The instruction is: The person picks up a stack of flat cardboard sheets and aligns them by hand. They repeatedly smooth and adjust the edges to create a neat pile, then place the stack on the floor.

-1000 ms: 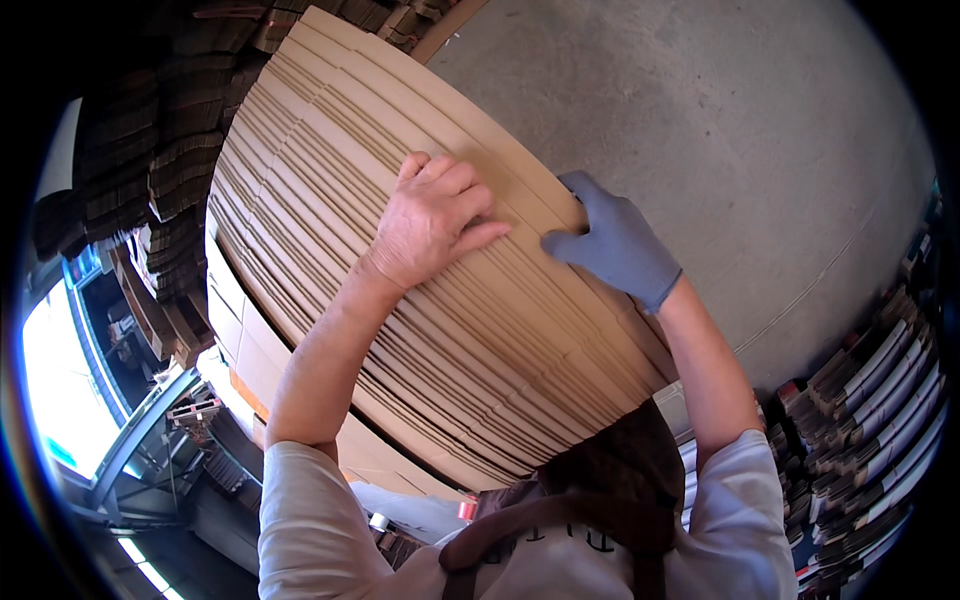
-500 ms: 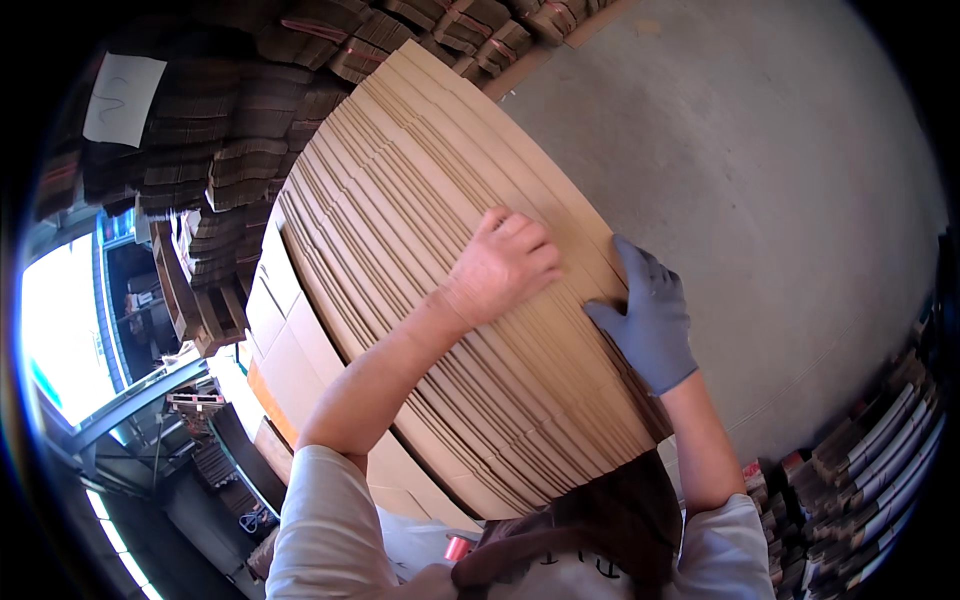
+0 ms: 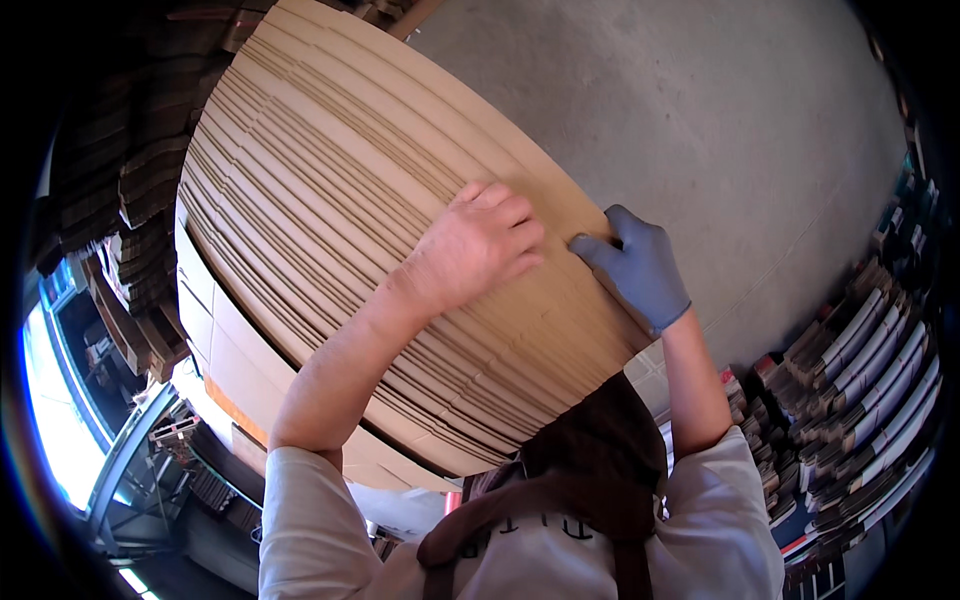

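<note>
A wide fan of overlapping flat cardboard sheets (image 3: 320, 150) spreads in front of me, their edges running in close, stepped lines. Bare, my left hand (image 3: 478, 245) rests on the sheets toward the right side with its fingers curled in; what lies under the fingertips is hidden. My right hand (image 3: 638, 265) wears a grey glove. It grips the right edge of the outermost sheets, thumb on the top face and the other fingers round the outer side.
Paler cardboard (image 3: 235, 335) lies along the left of the fan. Dark stacks of cardboard and a wooden pallet (image 3: 125, 320) stand at the left. Bundled flat stacks (image 3: 850, 400) line the lower right. Grey concrete floor (image 3: 740, 140) stretches beyond the right edge.
The view has shifted, so the cardboard appears farther left and higher. Both hands remain at the right part of the sheets; my right thumb now lies farther over the top face.
</note>
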`<state>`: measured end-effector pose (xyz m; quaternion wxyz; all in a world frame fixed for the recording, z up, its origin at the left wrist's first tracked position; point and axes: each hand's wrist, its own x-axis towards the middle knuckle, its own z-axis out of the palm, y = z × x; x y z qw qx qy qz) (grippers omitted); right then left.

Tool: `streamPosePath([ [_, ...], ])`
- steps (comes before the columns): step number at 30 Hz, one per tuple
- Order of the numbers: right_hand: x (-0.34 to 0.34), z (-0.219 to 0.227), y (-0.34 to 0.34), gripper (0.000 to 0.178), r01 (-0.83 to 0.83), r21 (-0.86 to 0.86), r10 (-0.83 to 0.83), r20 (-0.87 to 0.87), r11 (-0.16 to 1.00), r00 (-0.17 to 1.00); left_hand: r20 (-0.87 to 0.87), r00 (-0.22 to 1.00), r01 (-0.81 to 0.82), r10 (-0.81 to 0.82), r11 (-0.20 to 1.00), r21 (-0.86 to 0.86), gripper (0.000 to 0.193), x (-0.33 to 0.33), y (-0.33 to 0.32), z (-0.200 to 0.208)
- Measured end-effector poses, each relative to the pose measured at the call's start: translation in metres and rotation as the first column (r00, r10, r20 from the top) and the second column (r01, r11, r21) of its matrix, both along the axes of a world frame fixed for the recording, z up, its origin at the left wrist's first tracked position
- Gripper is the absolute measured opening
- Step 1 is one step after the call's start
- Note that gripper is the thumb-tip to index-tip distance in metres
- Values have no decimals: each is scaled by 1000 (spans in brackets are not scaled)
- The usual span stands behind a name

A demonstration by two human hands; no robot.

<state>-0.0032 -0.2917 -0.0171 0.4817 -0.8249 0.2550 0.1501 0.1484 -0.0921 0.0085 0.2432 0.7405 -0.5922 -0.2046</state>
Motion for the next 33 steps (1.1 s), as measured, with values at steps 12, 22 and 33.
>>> streamPosePath([
  [12, -1, -5, 2, 51, 4, -25, -3, 65, 1000, 998, -21, 1000, -17, 17, 1000, -18, 22, 0, 0, 1],
  [22, 1, 2, 4, 44, 29, 45, -27, -29, 999, 999, -7, 1000, 1, -1, 1000, -29, 21, 1, 5, -4],
  [33, 40, 9, 4, 51, -56, 22, 55, 68, 998, 996, 160, 977, -128, 139, 989, -79, 23, 52, 21, -7],
])
